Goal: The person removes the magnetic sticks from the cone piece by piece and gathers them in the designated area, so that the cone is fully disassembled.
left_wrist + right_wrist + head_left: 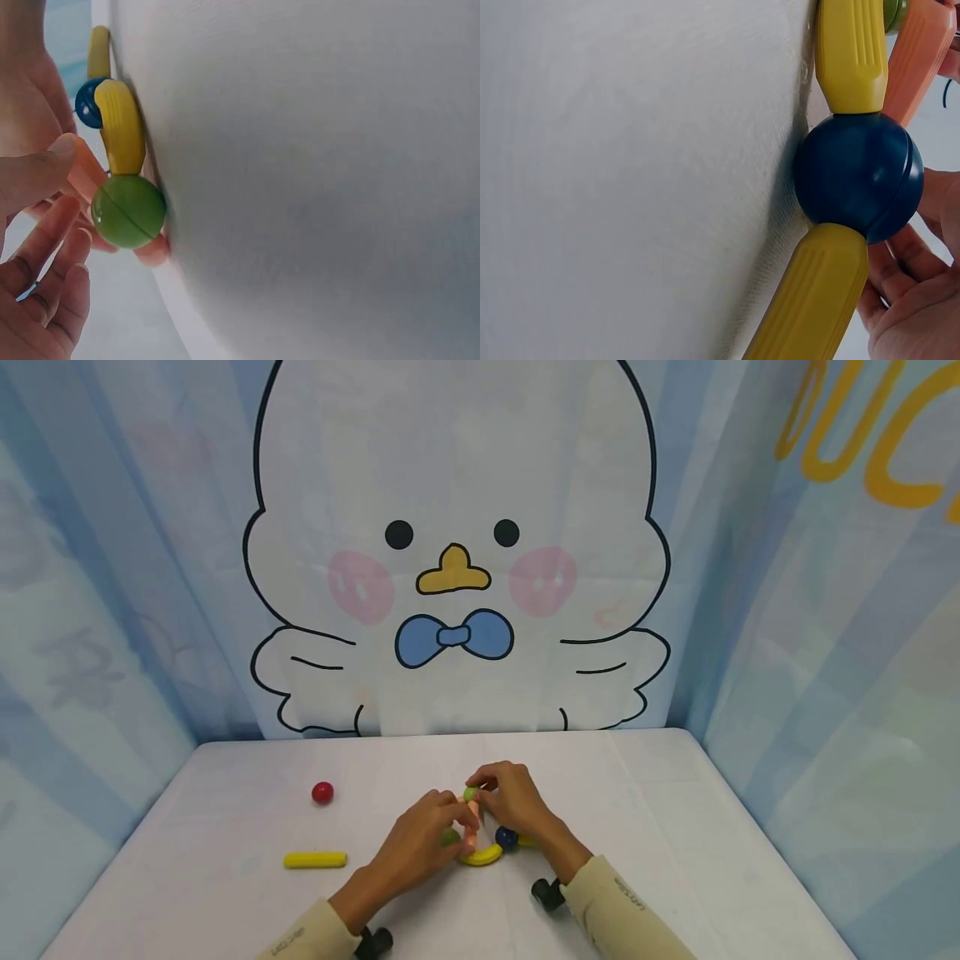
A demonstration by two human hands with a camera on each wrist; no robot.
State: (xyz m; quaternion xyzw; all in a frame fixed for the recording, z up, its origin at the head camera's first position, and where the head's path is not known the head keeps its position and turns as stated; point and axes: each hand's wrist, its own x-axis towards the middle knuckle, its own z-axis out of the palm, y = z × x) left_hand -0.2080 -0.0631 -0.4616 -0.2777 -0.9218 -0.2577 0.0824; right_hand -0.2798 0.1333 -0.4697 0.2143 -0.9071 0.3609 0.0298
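Note:
A small figure of toy rods and balls lies on the table between my hands. My left hand (pixel 422 839) pinches an orange rod (pixel 86 176) between thumb and fingers, beside a green ball (pixel 129 212). From that ball a curved yellow rod (pixel 482 857) runs to a dark blue ball (pixel 859 178), which joins a second yellow rod (pixel 810 296). At the far end of the orange rod, my right hand (pixel 516 797) grips a light green ball (pixel 471 794) with its fingertips. Fingers partly cover the joints there.
A red ball (pixel 322 792) lies on the white table (pixel 615 793) to the left. Nearer, a loose yellow rod (pixel 315 860) lies flat. Behind stands a curtain (pixel 457 693) with a cartoon bird, and fabric walls rise at both sides.

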